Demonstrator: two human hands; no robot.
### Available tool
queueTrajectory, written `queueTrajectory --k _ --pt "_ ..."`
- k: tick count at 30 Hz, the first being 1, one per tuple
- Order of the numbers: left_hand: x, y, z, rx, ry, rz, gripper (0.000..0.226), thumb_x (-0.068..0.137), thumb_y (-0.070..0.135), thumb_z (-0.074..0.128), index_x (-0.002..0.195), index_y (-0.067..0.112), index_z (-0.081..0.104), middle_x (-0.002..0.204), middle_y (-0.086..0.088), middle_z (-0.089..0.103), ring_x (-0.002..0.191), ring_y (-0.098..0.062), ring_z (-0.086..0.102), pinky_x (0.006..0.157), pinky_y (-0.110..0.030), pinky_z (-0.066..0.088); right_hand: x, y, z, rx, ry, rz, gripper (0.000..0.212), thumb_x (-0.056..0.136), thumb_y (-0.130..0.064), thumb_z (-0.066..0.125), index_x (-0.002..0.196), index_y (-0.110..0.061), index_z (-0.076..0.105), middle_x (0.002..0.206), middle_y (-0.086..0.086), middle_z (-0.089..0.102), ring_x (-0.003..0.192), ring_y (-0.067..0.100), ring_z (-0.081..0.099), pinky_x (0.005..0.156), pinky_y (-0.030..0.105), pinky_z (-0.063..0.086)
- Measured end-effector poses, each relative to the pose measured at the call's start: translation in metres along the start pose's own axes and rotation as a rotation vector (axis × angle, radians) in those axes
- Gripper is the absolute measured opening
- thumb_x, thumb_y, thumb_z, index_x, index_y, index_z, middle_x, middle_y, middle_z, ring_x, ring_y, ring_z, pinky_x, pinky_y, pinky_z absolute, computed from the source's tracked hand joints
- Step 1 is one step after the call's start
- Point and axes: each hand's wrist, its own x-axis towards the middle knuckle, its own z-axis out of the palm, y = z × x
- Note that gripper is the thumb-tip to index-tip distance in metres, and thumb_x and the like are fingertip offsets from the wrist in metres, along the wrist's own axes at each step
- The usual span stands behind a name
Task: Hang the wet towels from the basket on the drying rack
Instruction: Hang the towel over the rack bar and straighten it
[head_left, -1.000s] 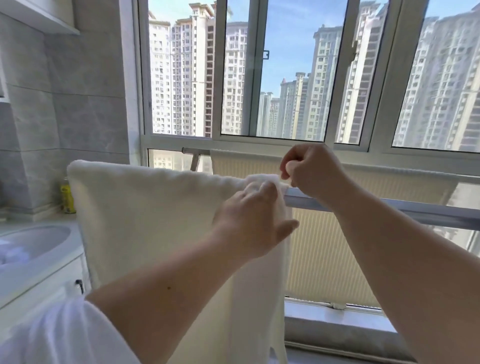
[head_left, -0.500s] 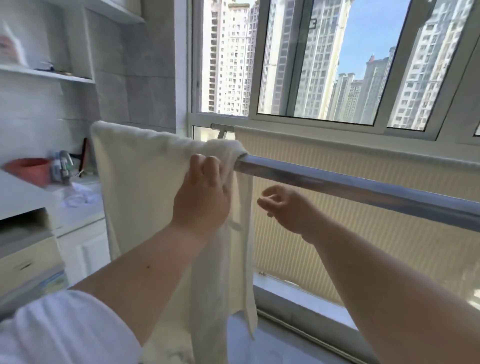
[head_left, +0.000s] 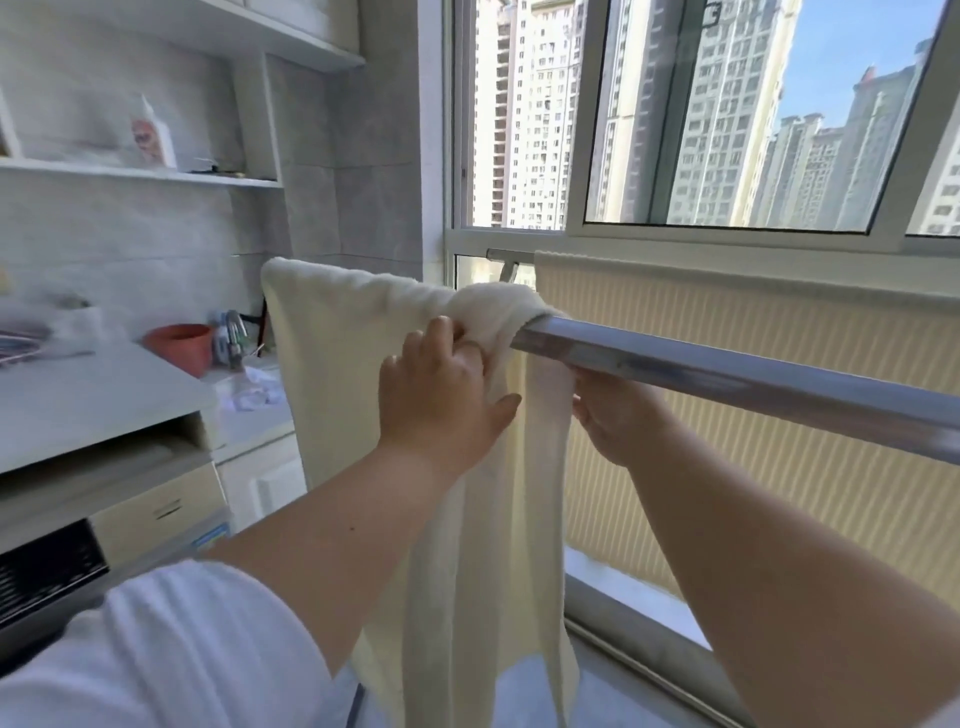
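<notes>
The cream terry towel (head_left: 363, 374) hangs bunched over the silver metal rack bar (head_left: 727, 371) — left hand (head_left: 441, 400) pinching its fold, right hand (head_left: 618, 415) gripping the edge below — so uneven tugging could slide it off.

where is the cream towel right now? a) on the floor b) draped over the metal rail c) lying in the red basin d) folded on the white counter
b: the cream terry towel hangs over the silver metal rail, bunched at its near end where the left hand grips it.
</notes>
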Motion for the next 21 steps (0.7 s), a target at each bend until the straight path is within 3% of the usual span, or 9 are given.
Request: queueTrajectory --k 2,4,6,9,11,14,16,18,21 --pt "0.003 0.001 0.0 0.011 0.066 0.015 0.026 0.079 0.033 0.058 0.089 0.01 0.064 0.109 -0.007 0.051 0.095 -0.032 0.049 0.071 -0.036 0.032 0.005 0.0 -0.008 0.054 -0.084 -0.026 0.026 0.097 -0.002 0.041 0.08 -0.01 0.059 0.062 -0.009 0.065 0.063 0.007 0.062 0.062 0.023 0.052" --pt "0.005 -0.001 -0.007 -0.042 0.077 -0.019 0.02 0.081 0.026 0.055 0.087 0.008 0.061 0.109 -0.01 0.052 0.093 -0.033 0.05 0.069 -0.035 0.033 0.013 0.0 -0.02 0.106 -0.155 -0.065 0.011 0.09 -0.019 0.055 0.087 -0.012 0.063 0.07 -0.008 0.068 0.066 0.007 0.064 0.063 0.027 0.054" --pt "0.007 -0.003 -0.02 -0.143 0.125 -0.069 0.017 0.087 0.026 0.051 0.091 0.01 0.055 0.109 -0.012 0.052 0.092 -0.032 0.051 0.066 -0.033 0.035 0.017 -0.003 -0.036 0.161 -0.186 -0.107 0.031 0.075 -0.036 0.074 0.098 -0.016 0.068 0.083 -0.006 0.071 0.074 0.01 0.066 0.065 0.029 0.054" --pt "0.011 0.001 -0.054 -0.282 0.241 -0.172 0.01 0.095 0.024 0.045 0.094 0.014 0.048 0.089 -0.006 0.056 0.078 -0.027 0.05 0.054 -0.019 0.027 0.023 -0.004 -0.05 0.118 -0.317 -0.041 0.05 0.069 -0.041 0.077 0.112 -0.018 0.068 0.097 -0.005 0.072 0.086 0.01 0.066 0.072 0.023 0.054" --pt "0.019 0.017 -0.072 -0.33 0.246 -0.224 0.007 0.096 0.022 0.043 0.095 0.016 0.046 0.08 0.0 0.054 0.074 -0.022 0.043 0.054 -0.011 0.03 0.025 -0.013 -0.051 0.032 -0.277 -0.062 0.031 0.073 -0.034 0.074 0.101 -0.019 0.075 0.085 -0.008 0.071 0.077 0.004 0.064 0.068 0.017 0.051" --pt "0.033 0.041 -0.09 -0.445 0.236 -0.201 0.009 0.096 0.027 0.045 0.091 0.019 0.043 0.076 0.004 0.049 0.076 -0.022 0.045 0.053 -0.026 0.023 0.029 -0.033 -0.046 -0.04 -0.185 -0.027 0.013 0.09 -0.017 0.059 0.092 -0.013 0.07 0.074 0.0 0.058 0.068 0.011 0.057 0.068 0.025 0.045" --pt "0.034 0.05 -0.098 -0.405 0.079 -0.173 0.018 0.092 0.038 0.051 0.095 0.021 0.047 0.081 0.004 0.05 0.081 -0.02 0.048 0.057 -0.026 0.026 0.029 -0.05 -0.052 -0.021 -0.065 -0.028 0.012 0.093 -0.018 0.055 0.086 -0.017 0.065 0.08 0.0 0.06 0.076 0.016 0.059 0.071 0.026 0.048" --pt "0.029 0.057 -0.105 -0.243 -0.166 -0.213 0.041 0.079 0.052 0.062 0.107 0.024 0.05 0.089 0.006 0.05 0.086 -0.018 0.05 0.064 -0.027 0.038 0.03 -0.064 -0.063 0.07 0.033 -0.022 0.019 0.097 -0.01 0.048 0.087 -0.016 0.063 0.078 0.0 0.063 0.069 0.014 0.06 0.059 0.019 0.051" --pt "0.024 0.063 -0.098 0.204 -0.432 -0.276 0.04 0.078 0.041 0.064 0.11 0.018 0.057 0.079 0.002 0.051 0.072 -0.018 0.051 0.067 -0.027 0.042 0.028 -0.073 -0.071 0.129 0.049 -0.085 0.029 0.095 -0.002 0.045 0.08 -0.021 0.062 0.078 -0.001 0.062 0.07 0.012 0.057 0.062 0.023 0.049"
